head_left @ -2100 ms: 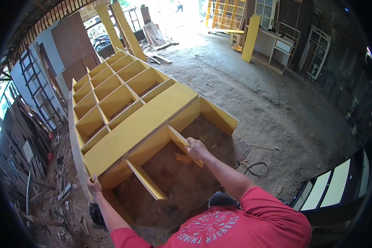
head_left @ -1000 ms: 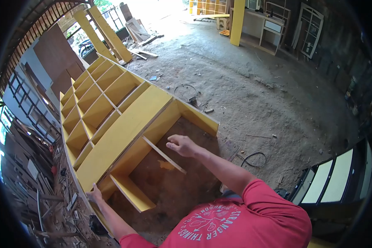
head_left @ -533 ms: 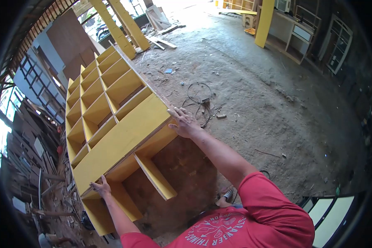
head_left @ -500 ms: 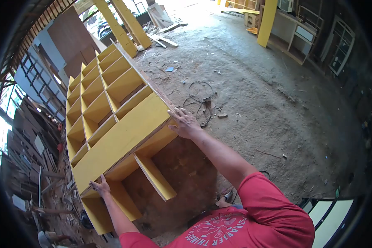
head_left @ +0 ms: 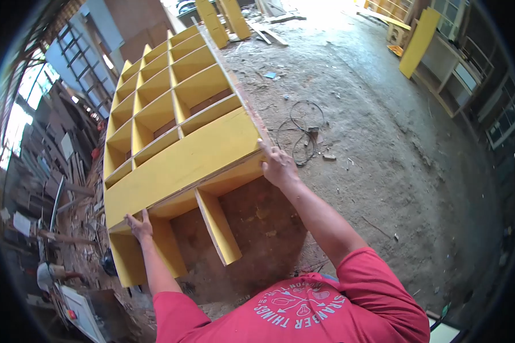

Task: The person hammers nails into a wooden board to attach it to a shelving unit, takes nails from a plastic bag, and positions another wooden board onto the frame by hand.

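A large yellow shelf unit (head_left: 183, 157) with rows of compartments lies across the left and middle of the view. My left hand (head_left: 140, 227) holds its near edge at the left end, with thumb and fingertips over the top of the wide yellow board. At the right corner of that board is my right hand (head_left: 279, 166), fingers on top and the underside of the hand hidden. Between my hands, a short yellow divider (head_left: 218, 228) sticks out towards me from the front panel.
Looped cable (head_left: 303, 131) lies on the dirt floor right of the unit. Wood scraps (head_left: 77, 166) are heaped along the left. A yellow plank (head_left: 420, 43) leans by a cabinet at the back right. What may be a person (head_left: 48, 277) shows at the lower left.
My right hand let go of a divider and moved to the board's right corner. Both hands stay on the edge while the unit stands more upright in the turned view.
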